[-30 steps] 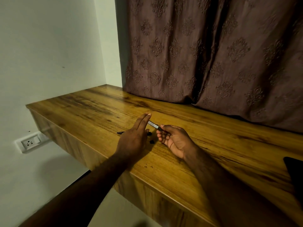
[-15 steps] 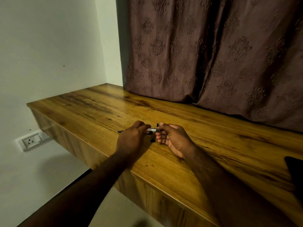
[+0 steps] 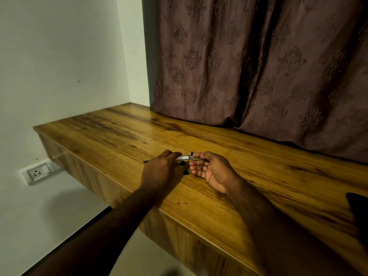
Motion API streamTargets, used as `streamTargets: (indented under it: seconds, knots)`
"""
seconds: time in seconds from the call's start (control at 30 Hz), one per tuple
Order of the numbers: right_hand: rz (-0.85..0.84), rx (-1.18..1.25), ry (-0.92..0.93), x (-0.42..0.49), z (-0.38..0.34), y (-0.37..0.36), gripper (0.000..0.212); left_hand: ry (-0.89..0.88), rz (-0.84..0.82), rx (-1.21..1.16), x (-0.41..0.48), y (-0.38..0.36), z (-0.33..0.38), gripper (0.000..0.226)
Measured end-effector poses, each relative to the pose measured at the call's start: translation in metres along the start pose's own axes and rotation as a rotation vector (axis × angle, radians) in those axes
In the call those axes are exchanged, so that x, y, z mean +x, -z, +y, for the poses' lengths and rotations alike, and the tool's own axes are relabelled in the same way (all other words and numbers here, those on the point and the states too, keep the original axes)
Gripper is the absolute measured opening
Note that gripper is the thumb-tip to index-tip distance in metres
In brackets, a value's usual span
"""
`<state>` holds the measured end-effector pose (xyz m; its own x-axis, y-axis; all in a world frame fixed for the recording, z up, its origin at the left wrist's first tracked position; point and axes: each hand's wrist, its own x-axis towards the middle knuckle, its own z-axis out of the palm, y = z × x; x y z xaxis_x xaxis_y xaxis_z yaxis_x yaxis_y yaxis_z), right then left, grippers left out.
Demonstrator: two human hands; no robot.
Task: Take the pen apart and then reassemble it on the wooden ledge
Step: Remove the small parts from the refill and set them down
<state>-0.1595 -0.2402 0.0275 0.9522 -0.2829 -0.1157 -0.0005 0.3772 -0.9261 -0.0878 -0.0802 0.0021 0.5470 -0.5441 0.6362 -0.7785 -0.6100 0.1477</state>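
Observation:
A slim pen barrel (image 3: 185, 157) with a pale label is held level just above the wooden ledge (image 3: 123, 134). My left hand (image 3: 159, 170) pinches its left end from above, back of the hand toward me. My right hand (image 3: 211, 170), palm up, pinches the right end between thumb and fingertips, where a small black part sticks up. A thin dark piece (image 3: 146, 161) lies on the ledge, poking out left of my left hand. A small black piece (image 3: 185, 173) rests on the wood between my hands.
A patterned brown curtain (image 3: 258, 66) hangs along the back of the ledge. A white wall with a socket (image 3: 37, 173) stands at the left, below the ledge. A dark object (image 3: 358, 208) shows at the right edge.
My left hand's fingers, stretched out a second ago, have curled down onto the barrel. The barrel has gone from tilted to level, and my right hand now grips its end by the fingertips.

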Motion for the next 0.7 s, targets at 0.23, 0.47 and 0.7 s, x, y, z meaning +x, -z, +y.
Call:
streamTargets:
  seconds: [0.23,0.47,0.7]
  knots:
    - [-0.018,-0.053,0.046,-0.001,-0.001,0.006,0.024,0.048,0.034,-0.053,-0.001,0.002,0.001,0.037]
    - [0.003,-0.099,0.104,0.000,0.002,0.007,0.019,0.065,0.065,-0.063,-0.001,0.006,0.007,0.025]
    - [0.088,-0.166,0.202,0.001,0.000,0.010,0.014,0.154,0.071,-0.116,0.000,0.010,0.015,0.019]
